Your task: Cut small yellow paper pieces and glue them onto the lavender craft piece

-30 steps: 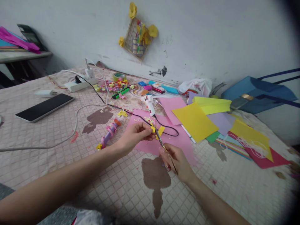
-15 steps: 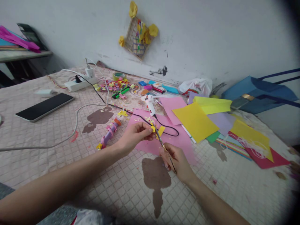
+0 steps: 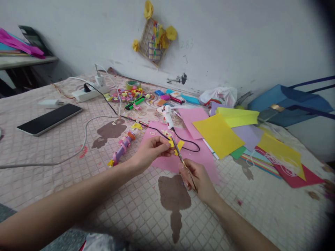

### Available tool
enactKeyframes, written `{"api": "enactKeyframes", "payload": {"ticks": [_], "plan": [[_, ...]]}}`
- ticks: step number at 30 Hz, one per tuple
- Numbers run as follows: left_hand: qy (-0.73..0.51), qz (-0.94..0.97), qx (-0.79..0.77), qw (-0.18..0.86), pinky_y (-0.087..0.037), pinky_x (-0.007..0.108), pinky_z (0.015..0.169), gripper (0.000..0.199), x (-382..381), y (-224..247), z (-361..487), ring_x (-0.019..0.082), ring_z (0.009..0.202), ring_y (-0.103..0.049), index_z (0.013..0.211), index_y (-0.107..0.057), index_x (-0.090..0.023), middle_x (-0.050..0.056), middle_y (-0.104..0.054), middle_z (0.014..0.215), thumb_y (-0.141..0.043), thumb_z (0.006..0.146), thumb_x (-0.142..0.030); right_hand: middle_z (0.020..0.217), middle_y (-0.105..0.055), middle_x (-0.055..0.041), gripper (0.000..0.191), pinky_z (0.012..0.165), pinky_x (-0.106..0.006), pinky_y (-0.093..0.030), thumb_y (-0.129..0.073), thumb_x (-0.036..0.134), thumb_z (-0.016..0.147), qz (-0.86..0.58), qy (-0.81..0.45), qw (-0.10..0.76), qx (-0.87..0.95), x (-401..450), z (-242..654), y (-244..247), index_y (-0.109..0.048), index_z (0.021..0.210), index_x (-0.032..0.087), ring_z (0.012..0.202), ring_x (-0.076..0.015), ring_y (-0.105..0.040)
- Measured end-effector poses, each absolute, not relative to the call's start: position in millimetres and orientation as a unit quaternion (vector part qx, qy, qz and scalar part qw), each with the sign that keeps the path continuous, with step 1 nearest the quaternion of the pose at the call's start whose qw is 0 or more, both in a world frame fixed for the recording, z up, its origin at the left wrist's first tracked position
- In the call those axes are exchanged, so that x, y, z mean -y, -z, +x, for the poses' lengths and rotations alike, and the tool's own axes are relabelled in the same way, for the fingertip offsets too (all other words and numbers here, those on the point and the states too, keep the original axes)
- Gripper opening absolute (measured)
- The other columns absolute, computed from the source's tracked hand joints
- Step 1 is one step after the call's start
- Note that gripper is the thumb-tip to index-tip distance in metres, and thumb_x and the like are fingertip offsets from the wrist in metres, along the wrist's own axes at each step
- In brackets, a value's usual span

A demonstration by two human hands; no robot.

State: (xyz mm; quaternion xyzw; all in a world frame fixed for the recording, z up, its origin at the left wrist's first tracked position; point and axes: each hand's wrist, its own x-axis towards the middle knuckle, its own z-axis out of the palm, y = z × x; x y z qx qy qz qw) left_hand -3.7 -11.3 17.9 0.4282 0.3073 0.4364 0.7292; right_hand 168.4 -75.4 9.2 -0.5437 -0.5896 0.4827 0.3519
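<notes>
My left hand (image 3: 154, 151) pinches a small piece of yellow paper (image 3: 171, 143) above a pink sheet (image 3: 167, 162). Scissors (image 3: 180, 157) are in my right hand (image 3: 197, 176), their blades pointing up and left against the yellow piece. Another yellow strip (image 3: 180, 145) shows just right of the blades. Behind my hands a white glue gun (image 3: 167, 118) lies with its black cord curving over the pink sheet. A purple stick with pink and orange bits (image 3: 123, 148) rests left of my left hand.
A black phone (image 3: 49, 119) and a white power strip (image 3: 87, 93) lie at the left, with cables crossing the cloth. Yellow paper (image 3: 218, 135) and other coloured sheets are at the right, before a blue bag (image 3: 285, 106). Small paper flowers (image 3: 125, 94) sit at the back.
The scissors and my right hand have shifted very slightly. My left hand stays almost in place with the yellow piece.
</notes>
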Motion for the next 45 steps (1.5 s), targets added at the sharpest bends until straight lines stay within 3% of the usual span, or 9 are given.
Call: {"api": "enactKeyframes", "payload": {"ticks": [6,12,18,23,26,30,32,38,45], "plan": [[-0.410,0.538,-0.306,0.670,-0.047,0.026,0.070,0.012,13.8,-17.5,-4.6,0.013,0.076,-0.061,0.079,-0.054,-0.013,0.005,-0.064,0.082,-0.061,0.080,-0.024,0.042,-0.038,0.0080,0.037,0.037,-0.020,-0.024,-0.049,0.051,0.085,-0.511,-0.581,0.386,0.502,71.0,170.3,-12.5,-0.052,0.071,0.017,0.035,-0.0057,-0.032],[-0.427,0.745,-0.227,0.460,-0.047,0.033,0.082,0.007,21.6,-24.0,-4.0,0.017,0.094,-0.056,0.086,-0.059,-0.014,0.010,-0.060,0.098,-0.055,0.084,-0.019,0.044,-0.037,0.0070,0.031,0.041,-0.021,-0.024,-0.044,0.034,0.090,-0.382,-0.708,0.408,0.431,67.8,174.0,-17.2,-0.058,0.072,0.013,0.036,-0.0050,-0.032],[-0.434,0.832,-0.167,0.303,-0.046,0.032,0.082,0.011,26.1,-26.0,-5.7,0.018,0.097,-0.055,0.084,-0.061,-0.016,0.010,-0.060,0.101,-0.051,0.084,-0.012,0.045,-0.033,0.0087,0.017,0.039,-0.021,-0.019,-0.054,0.023,0.082,-0.326,-0.752,0.410,0.399,65.3,174.3,-16.2,-0.049,0.067,0.017,0.036,-0.0050,-0.027],[-0.397,0.822,-0.223,0.342,-0.043,0.033,0.088,0.017,28.2,-28.3,-5.4,0.020,0.103,-0.054,0.094,-0.063,-0.020,0.010,-0.059,0.108,-0.050,0.084,-0.016,0.046,-0.032,0.0093,0.021,0.042,-0.021,-0.022,-0.056,0.025,0.081,-0.364,-0.721,0.419,0.416,66.7,173.7,-17.4,-0.043,0.064,0.018,0.038,-0.0055,-0.028],[-0.382,0.765,-0.287,0.432,-0.046,0.031,0.078,0.016,25.3,-26.0,-3.7,0.018,0.088,-0.057,0.096,-0.061,-0.018,0.008,-0.062,0.095,-0.051,0.084,-0.022,0.046,-0.035,0.0086,0.024,0.042,-0.021,-0.025,-0.055,0.027,0.081,-0.431,-0.649,0.429,0.458,67.8,174.4,-18.3,-0.041,0.063,0.019,0.039,-0.0061,-0.031],[-0.288,0.654,-0.313,0.625,-0.045,0.024,0.059,0.022,20.3,-20.7,-1.6,0.012,0.062,-0.055,0.079,-0.058,-0.013,0.003,-0.059,0.069,-0.054,0.082,-0.035,0.049,-0.041,0.0075,0.020,0.042,-0.020,-0.029,-0.054,0.029,0.081,-0.510,-0.553,0.408,0.518,68.6,175.5,-19.7,-0.045,0.066,0.018,0.041,-0.0068,-0.037],[-0.247,0.626,-0.313,0.670,-0.043,0.022,0.055,0.024,19.3,-19.5,-1.3,0.010,0.056,-0.053,0.076,-0.057,-0.012,0.001,-0.057,0.064,-0.059,0.079,-0.036,0.048,-0.042,0.0077,0.017,0.041,-0.020,-0.030,-0.053,0.028,0.081,-0.524,-0.530,0.395,0.538,68.8,175.3,-19.9,-0.047,0.069,0.018,0.041,-0.0068,-0.037],[-0.225,0.590,-0.325,0.704,-0.042,0.021,0.053,0.023,18.2,-17.5,-2.2,0.008,0.052,-0.052,0.072,-0.056,-0.012,-0.001,-0.057,0.060,-0.063,0.076,-0.034,0.046,-0.042,0.0082,0.020,0.038,-0.018,-0.030,-0.056,0.034,0.079,-0.536,-0.510,0.391,0.548,70.0,171.7,-21.0,-0.048,0.070,0.018,0.039,-0.0064,-0.038],[-0.343,0.524,-0.328,0.708,-0.046,0.024,0.064,0.023,15.6,-19.7,-4.5,0.010,0.064,-0.059,0.074,-0.055,-0.013,0.003,-0.064,0.071,-0.063,0.077,-0.034,0.047,-0.040,0.0076,0.037,0.041,-0.020,-0.029,-0.046,0.052,0.085,-0.510,-0.549,0.387,0.538,75.1,169.4,-21.1,-0.047,0.071,0.018,0.040,-0.0072,-0.036]]}}
